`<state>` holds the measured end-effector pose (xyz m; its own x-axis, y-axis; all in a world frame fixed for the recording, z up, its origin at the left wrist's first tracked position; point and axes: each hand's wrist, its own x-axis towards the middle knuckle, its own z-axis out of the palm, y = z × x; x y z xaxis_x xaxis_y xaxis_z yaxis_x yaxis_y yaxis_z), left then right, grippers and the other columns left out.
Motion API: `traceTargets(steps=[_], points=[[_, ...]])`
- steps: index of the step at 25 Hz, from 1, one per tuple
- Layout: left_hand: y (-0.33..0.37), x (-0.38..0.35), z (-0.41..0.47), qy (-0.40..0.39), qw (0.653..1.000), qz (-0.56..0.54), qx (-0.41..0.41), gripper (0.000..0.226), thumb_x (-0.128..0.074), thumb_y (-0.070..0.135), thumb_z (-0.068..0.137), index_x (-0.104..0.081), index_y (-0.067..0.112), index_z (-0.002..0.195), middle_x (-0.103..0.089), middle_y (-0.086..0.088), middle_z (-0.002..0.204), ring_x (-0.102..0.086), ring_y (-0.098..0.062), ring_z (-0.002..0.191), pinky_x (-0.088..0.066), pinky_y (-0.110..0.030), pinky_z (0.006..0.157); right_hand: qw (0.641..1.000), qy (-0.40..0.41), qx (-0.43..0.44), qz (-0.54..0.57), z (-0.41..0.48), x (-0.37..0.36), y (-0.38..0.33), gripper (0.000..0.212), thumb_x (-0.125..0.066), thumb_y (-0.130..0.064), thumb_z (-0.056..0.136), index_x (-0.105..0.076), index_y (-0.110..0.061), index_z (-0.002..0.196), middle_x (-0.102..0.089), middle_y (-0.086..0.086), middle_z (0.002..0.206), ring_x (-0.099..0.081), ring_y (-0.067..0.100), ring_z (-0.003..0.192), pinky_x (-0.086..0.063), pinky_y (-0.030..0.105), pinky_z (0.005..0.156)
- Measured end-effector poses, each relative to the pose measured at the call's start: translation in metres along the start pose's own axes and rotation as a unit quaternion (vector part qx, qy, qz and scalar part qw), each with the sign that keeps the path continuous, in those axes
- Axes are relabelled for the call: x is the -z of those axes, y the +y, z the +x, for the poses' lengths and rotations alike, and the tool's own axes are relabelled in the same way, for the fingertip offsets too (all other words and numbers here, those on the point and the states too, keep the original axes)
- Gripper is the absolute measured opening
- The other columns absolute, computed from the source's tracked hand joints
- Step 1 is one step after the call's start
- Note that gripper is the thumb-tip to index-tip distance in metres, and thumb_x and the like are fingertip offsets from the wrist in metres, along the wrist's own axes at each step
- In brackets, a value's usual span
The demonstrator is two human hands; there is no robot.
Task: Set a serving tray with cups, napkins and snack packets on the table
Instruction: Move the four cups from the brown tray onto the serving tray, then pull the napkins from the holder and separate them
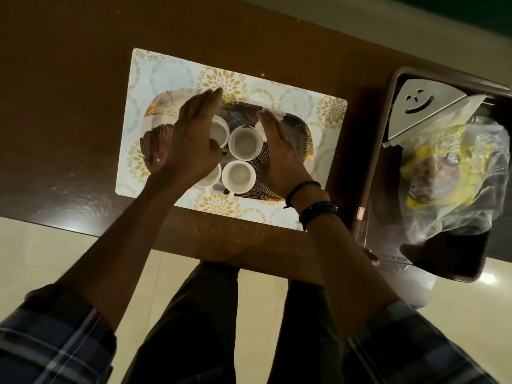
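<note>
A dark serving tray with gold line patterns lies on a floral placemat. Several white cups stand close together on it: two fully visible on the right, two on the left partly under my left hand. That hand is flat over them, fingers stretched forward, thumb by the upper left cup. My right hand rests flat on the tray against the right side of the cups, fingers straight. Neither hand grips anything.
At the right end of the brown table sits a brown plastic tray holding a white napkin holder with a smiley cut-out and a clear bag of yellow snack packets. My legs stand at the table's front edge.
</note>
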<state>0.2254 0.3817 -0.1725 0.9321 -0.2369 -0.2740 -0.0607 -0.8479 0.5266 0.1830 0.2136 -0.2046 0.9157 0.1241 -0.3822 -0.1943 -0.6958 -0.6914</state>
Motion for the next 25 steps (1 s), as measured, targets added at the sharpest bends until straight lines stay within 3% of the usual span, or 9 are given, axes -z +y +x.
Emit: traceTargets(steps=[2, 5, 10, 13, 16, 18, 20, 23, 25], points=[[0.015, -0.005, -0.005, 0.031, 0.999, 0.011, -0.009, 0.079, -0.057, -0.005, 0.073, -0.031, 0.011, 0.146, -0.038, -0.012, 0.149, -0.04, -0.036, 0.132, -0.03, -0.032, 0.094, 0.999, 0.031, -0.015, 0.026, -0.01, 0.007, 0.001, 0.088, -0.056, 0.014, 0.072, -0.021, -0.005, 0.15, -0.023, 0.016, 0.157, -0.02, 0.032, 0.146, -0.012, 0.021, 0.117], [0.041, -0.018, -0.012, 0.029, 0.998, -0.052, -0.027, 0.076, -0.051, -0.008, 0.074, -0.03, 0.007, 0.145, -0.037, -0.014, 0.149, -0.032, -0.032, 0.137, -0.031, -0.038, 0.109, 0.987, 0.125, -0.072, 0.071, -0.03, 0.027, 0.011, 0.085, -0.059, 0.008, 0.072, -0.024, -0.006, 0.148, -0.032, 0.015, 0.15, -0.03, 0.032, 0.141, -0.032, 0.041, 0.115], [0.086, -0.048, -0.019, -0.006, 0.995, -0.074, -0.073, 0.072, -0.052, -0.005, 0.078, -0.03, 0.006, 0.145, -0.038, -0.016, 0.147, -0.032, -0.034, 0.137, -0.031, -0.046, 0.112, 0.924, 0.285, -0.234, 0.105, -0.053, 0.081, 0.063, 0.07, -0.065, -0.008, 0.08, -0.032, -0.003, 0.142, -0.043, 0.013, 0.14, -0.043, 0.025, 0.13, -0.038, 0.029, 0.106], [0.108, -0.065, -0.024, -0.027, 0.992, -0.077, -0.095, 0.068, -0.054, -0.001, 0.08, -0.032, 0.005, 0.144, -0.039, -0.018, 0.146, -0.032, -0.034, 0.136, -0.031, -0.045, 0.112, 0.849, 0.323, -0.352, 0.226, -0.052, 0.111, 0.097, 0.044, -0.066, -0.015, 0.084, -0.046, -0.003, 0.122, -0.054, 0.005, 0.103, -0.056, 0.016, 0.092, -0.048, 0.019, 0.075], [0.124, -0.08, -0.03, -0.043, 0.99, -0.073, -0.112, 0.063, -0.055, 0.001, 0.083, -0.035, 0.004, 0.143, -0.041, -0.018, 0.145, -0.034, -0.035, 0.135, -0.032, -0.049, 0.11, 0.85, 0.253, -0.413, 0.206, -0.041, 0.128, 0.12, 0.027, -0.063, -0.029, 0.088, -0.052, -0.006, 0.078, -0.045, -0.001, 0.067, -0.043, 0.011, 0.06, -0.033, 0.01, 0.043], [0.129, -0.087, -0.033, -0.052, 0.989, -0.083, -0.108, 0.061, -0.055, 0.002, 0.083, -0.037, 0.005, 0.141, -0.043, -0.017, 0.143, -0.036, -0.035, 0.133, -0.033, -0.051, 0.109, 0.842, 0.232, -0.428, 0.233, -0.034, 0.131, 0.126, 0.032, -0.06, -0.035, 0.089, -0.047, -0.014, 0.068, -0.047, -0.002, 0.07, -0.049, 0.017, 0.076, -0.045, 0.012, 0.065], [0.131, -0.093, -0.036, -0.056, 0.989, -0.087, -0.107, 0.059, -0.058, 0.003, 0.083, -0.041, 0.005, 0.139, -0.046, -0.017, 0.141, -0.039, -0.034, 0.131, -0.033, -0.05, 0.109, 0.827, 0.233, -0.431, 0.277, -0.027, 0.128, 0.132, 0.037, -0.058, -0.038, 0.09, -0.036, -0.024, 0.064, -0.051, 0.002, 0.083, -0.05, 0.019, 0.088, -0.051, 0.031, 0.091], [0.132, -0.101, -0.038, -0.062, 0.989, -0.09, -0.101, 0.057, -0.058, 0.004, 0.083, -0.043, 0.005, 0.138, -0.047, -0.015, 0.141, -0.039, -0.032, 0.133, -0.032, -0.046, 0.111, 0.805, 0.251, -0.436, 0.315, -0.023, 0.125, 0.137, 0.038, -0.057, -0.038, 0.091, -0.035, -0.023, 0.064, -0.05, 0.001, 0.079, -0.05, 0.021, 0.088, -0.05, 0.043, 0.097], [0.133, -0.104, -0.038, -0.064, 0.989, -0.092, -0.1, 0.055, -0.058, 0.005, 0.083, -0.045, 0.006, 0.137, -0.048, -0.014, 0.14, -0.039, -0.03, 0.133, -0.03, -0.043, 0.113, 0.757, 0.3, -0.436, 0.383, -0.023, 0.125, 0.138, 0.037, -0.06, -0.03, 0.09, -0.041, -0.017, 0.062, -0.05, 0.007, 0.074, -0.052, 0.024, 0.083, -0.051, 0.048, 0.092]])
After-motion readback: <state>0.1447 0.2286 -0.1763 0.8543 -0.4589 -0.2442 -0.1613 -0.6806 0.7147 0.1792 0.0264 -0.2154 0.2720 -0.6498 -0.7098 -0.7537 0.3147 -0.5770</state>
